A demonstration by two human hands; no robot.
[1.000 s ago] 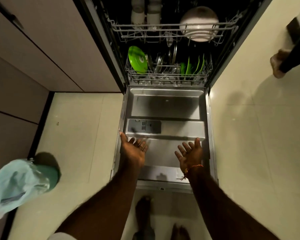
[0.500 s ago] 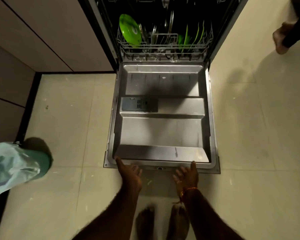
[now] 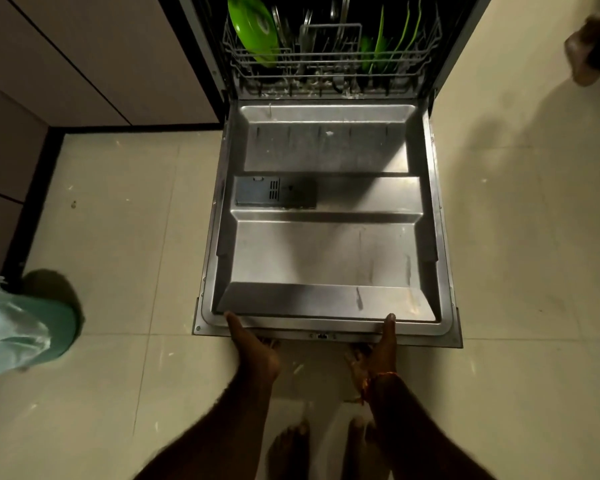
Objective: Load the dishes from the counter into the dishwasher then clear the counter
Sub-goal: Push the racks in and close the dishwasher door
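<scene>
I look down at the dishwasher door [image 3: 326,258]. It lies open and flat in front of me. Its inside is shiny metal with a small dark soap box [image 3: 274,192] on the left part.

My left hand [image 3: 253,351] holds the near edge of the door. The thumb lies on top of the rim and the fingers curl under the edge, where I cannot see them well. My right hand [image 3: 378,355] holds the same edge further right, thumb on top and fingers tucked under. A red thread [image 3: 381,375] sits around that wrist.

The dishes are already in the bottom rack [image 3: 329,64], inside the machine at the far end of the door. A big green plate [image 3: 253,26] leans on the left side. Thin green plates [image 3: 392,39] stand on their edges on the right. Some metal things stand between them, too dark to tell what they are.

My bare feet [image 3: 291,448] are on the pale floor tiles [image 3: 118,237], just below the door. A green bin [image 3: 45,327] with a light bag stands at the far left, by the cupboards [image 3: 66,57]. Another person's foot [image 3: 582,53] shows at the top right.
</scene>
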